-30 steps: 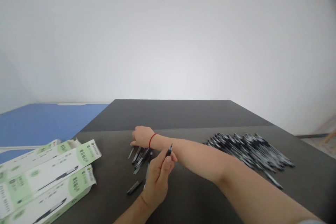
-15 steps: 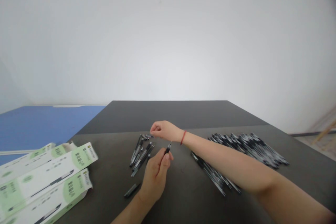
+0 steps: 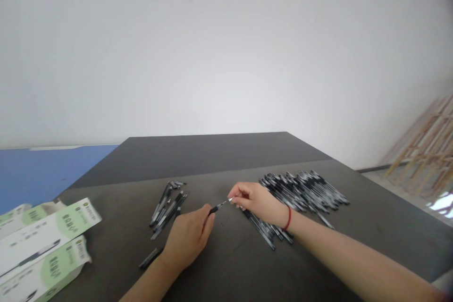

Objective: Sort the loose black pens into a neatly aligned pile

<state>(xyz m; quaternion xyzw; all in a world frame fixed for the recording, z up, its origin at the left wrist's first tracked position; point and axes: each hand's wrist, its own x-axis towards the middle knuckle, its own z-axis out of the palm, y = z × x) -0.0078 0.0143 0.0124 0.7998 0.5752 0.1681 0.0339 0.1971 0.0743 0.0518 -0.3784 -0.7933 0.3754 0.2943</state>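
Observation:
My left hand (image 3: 187, 233) is closed around a black pen (image 3: 213, 210), its bare refill point sticking out toward the right. Facing it, the thumb and fingers of my right hand (image 3: 254, 202) pinch a small silver pen tip (image 3: 230, 199), just short of the refill's end. Left of my hands lies a loose group of pen barrels (image 3: 166, 212), with small silver tips (image 3: 176, 184) behind it. A dark pen part (image 3: 150, 258) rests beside my left wrist. Clear pens (image 3: 264, 231) lie below my right hand, partly hidden by it.
A large heap of black-and-clear pens (image 3: 306, 191) spreads over the right of the dark table (image 3: 208, 160). White and green pen boxes (image 3: 67, 226) are stacked at the left edge. Beyond are a blue surface (image 3: 53, 165) and a wooden rack (image 3: 428, 146).
My right hand has come back from beside the small tips toward the pen, now with a silver tip pinched in it. My left hand has turned the pen's point rightward. The view has shifted right.

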